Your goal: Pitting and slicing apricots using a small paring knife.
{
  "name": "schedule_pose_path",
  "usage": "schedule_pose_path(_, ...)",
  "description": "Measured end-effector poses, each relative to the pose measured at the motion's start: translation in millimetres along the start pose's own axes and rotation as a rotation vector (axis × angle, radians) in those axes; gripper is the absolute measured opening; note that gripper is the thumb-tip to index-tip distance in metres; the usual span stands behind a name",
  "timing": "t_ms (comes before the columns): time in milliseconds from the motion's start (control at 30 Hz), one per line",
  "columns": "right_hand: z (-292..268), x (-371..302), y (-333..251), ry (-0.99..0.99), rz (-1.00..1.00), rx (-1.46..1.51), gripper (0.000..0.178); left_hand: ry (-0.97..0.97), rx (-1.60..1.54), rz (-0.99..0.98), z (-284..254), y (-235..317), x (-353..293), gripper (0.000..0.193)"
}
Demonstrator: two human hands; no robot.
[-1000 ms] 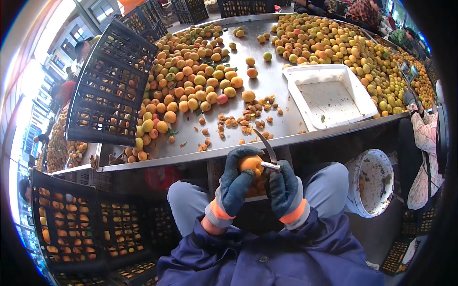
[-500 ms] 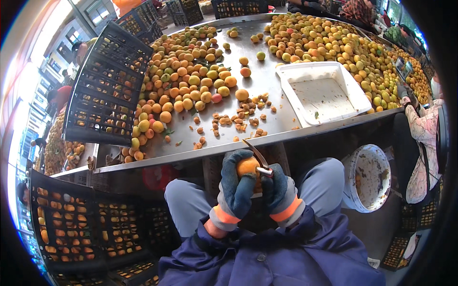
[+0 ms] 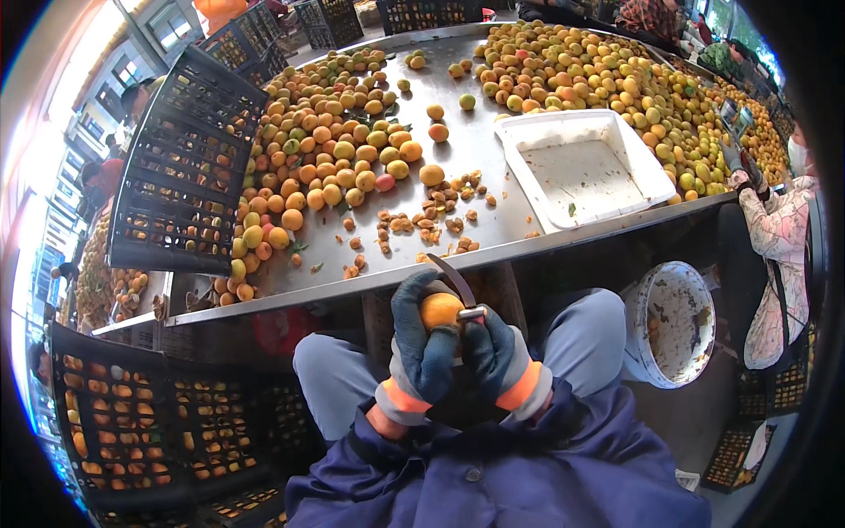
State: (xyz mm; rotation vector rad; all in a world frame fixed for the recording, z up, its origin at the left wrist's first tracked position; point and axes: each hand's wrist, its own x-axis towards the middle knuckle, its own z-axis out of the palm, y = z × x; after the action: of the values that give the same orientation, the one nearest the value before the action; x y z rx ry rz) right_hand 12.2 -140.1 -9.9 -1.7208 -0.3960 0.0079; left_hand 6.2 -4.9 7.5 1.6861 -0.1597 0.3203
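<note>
Both hands wear dark blue gloves with grey and orange cuffs and meet over my lap, below the metal table's front edge. My left hand (image 3: 419, 339) is closed round an orange-yellow apricot (image 3: 439, 311). In the closed fingers of my right hand (image 3: 495, 350) is a curved knife (image 3: 457, 280). Its blade points up and to the left past the fruit, and its metal collar lies against the apricot's right side. The knife's handle is mostly hidden in the glove. Pits and fruit scraps (image 3: 429, 226) lie on the table beyond my hands.
Apricot heaps (image 3: 334, 141) cover the metal table (image 3: 352, 283) at left and far right. A white tray (image 3: 581, 180) sits near its front edge, a black crate (image 3: 180, 167) at its left. By my right knee stands a white bucket (image 3: 673, 326). Another person's sleeve (image 3: 775, 224) shows at right.
The whole view has shifted slightly, so table and hands appear a little farther left. My hands keep the same hold on the apricot and the knife.
</note>
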Motion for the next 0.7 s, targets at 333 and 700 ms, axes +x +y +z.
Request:
schedule_pose_path(333, -18, -4, -13, -0.269, -0.131, -0.030, 0.011, -0.029, -0.996, -0.336, -8, -19, 11, 0.061)
schedule_pose_path(700, -6, -17, -6, 0.039, 0.004, -0.272, 0.017, 0.018, -0.827, -0.321, 6, -23, 1, 0.042)
